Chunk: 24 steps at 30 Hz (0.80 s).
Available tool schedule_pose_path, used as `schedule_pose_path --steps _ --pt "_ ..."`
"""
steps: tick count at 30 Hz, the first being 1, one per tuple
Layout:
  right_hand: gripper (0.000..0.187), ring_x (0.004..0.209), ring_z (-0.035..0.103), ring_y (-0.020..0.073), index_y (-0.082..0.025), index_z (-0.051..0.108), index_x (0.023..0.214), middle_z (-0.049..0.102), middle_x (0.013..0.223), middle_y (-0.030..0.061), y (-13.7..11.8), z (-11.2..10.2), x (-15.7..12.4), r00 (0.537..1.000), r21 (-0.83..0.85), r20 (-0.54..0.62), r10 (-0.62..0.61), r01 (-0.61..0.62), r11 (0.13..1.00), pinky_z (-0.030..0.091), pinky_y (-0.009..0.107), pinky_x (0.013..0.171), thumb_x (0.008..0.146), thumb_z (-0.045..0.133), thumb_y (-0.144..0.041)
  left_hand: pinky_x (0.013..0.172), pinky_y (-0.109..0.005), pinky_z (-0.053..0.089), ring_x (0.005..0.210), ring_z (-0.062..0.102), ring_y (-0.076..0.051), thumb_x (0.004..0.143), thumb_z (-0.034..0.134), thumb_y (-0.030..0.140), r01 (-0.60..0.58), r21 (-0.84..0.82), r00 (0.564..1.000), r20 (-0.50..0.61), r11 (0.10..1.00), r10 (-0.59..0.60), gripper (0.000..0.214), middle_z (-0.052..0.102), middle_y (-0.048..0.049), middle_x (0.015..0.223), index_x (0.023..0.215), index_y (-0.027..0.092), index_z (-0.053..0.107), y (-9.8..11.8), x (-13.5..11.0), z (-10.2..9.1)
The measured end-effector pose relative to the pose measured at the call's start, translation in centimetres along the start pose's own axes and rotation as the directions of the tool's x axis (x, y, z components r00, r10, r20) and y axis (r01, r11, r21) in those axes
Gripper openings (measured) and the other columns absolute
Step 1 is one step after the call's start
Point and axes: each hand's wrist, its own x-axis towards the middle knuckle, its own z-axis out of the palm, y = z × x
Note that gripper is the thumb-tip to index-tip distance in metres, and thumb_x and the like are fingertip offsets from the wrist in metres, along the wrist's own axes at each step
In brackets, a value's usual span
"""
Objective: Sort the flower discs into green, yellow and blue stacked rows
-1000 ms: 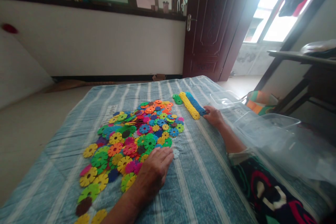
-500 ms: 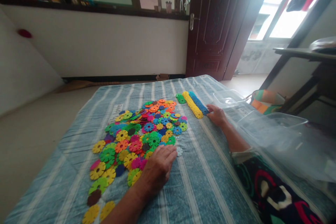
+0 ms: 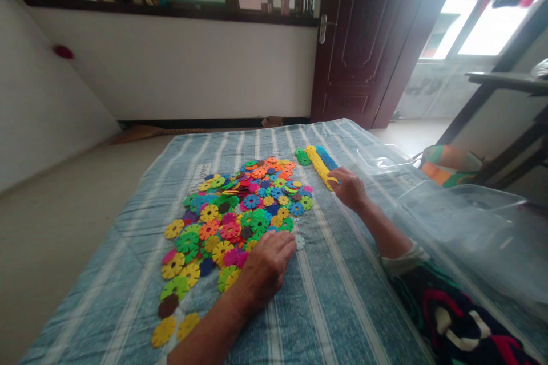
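A loose heap of notched plastic discs (image 3: 258, 220), like snowflake building pieces in many colours, lies on the striped cloth. My left hand (image 3: 269, 259) rests palm down at the heap's near right edge, fingers loosely stretched; anything beneath it is hidden. Beyond the heap, overlapping discs form a yellow row (image 3: 317, 164) and a blue row (image 3: 326, 157) side by side. A short green group (image 3: 302, 157) lies left of them. My right hand (image 3: 349, 188) is at the rows' near end, its fingertips closed on a yellow disc (image 3: 333, 180) there.
Clear plastic containers (image 3: 383, 155) stand on the cloth (image 3: 334, 296) at the right, with a larger transparent one (image 3: 479, 199) nearer me. Past the far edge are a wall and a dark red door (image 3: 355, 57). A few discs (image 3: 164, 332) lie apart at the front left.
My right hand has shifted from the blue row's near end leftward to the yellow row's end. My left hand stays by the heap. The view has turned slightly left.
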Motion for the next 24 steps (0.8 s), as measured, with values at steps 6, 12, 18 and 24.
schedule_pose_path --steps 6,12,18,24 --pt "0.023 0.111 0.059 0.0243 -0.024 0.073 0.105 0.065 0.116 0.0087 -5.3 1.6 -1.4 0.872 0.151 0.185 -0.454 0.431 0.890 0.050 0.040 0.096 0.082 0.073 -0.027 0.098 -0.047 0.052 0.109 0.065 -0.024 0.086 0.046 0.003 0.000 -0.005 1.000 0.004 1.000 0.000 0.034 0.071 -0.0130 0.114 0.111 0.015 0.065 0.1 0.2 -0.2" --pt "0.017 0.130 0.048 0.0307 -0.020 0.072 0.092 0.063 0.121 0.0118 -6.5 2.5 -2.1 0.810 0.127 0.250 -0.531 0.516 0.847 0.046 0.047 0.104 0.079 0.078 -0.030 0.099 -0.046 0.051 0.109 0.063 -0.024 0.086 0.046 0.004 0.007 -0.008 1.000 -0.021 1.000 -0.007 0.033 0.070 -0.0129 0.113 0.110 0.016 0.065 -0.2 -0.1 0.9" --pt "0.014 0.121 0.054 0.0258 -0.020 0.070 0.084 0.067 0.109 0.0108 -6.9 2.9 -2.1 0.823 0.173 0.174 -0.541 0.515 0.840 0.047 0.043 0.102 0.092 0.059 -0.021 0.097 -0.045 0.053 0.107 0.065 -0.024 0.088 0.048 0.005 -0.006 -0.002 1.000 -0.026 1.000 0.006 0.030 0.071 -0.0124 0.112 0.109 0.015 0.066 -0.1 0.1 0.5" --pt "0.023 0.100 0.063 0.0205 -0.022 0.071 0.083 0.070 0.102 0.0081 -3.9 1.4 0.4 0.974 0.306 -0.125 -0.191 0.221 0.926 0.049 0.035 0.094 0.093 0.051 -0.026 0.095 -0.044 0.055 0.106 0.066 -0.023 0.088 0.048 0.005 -0.041 0.018 0.997 -0.069 0.999 0.042 0.031 0.072 -0.0116 0.111 0.110 0.016 0.066 -0.5 0.0 0.0"
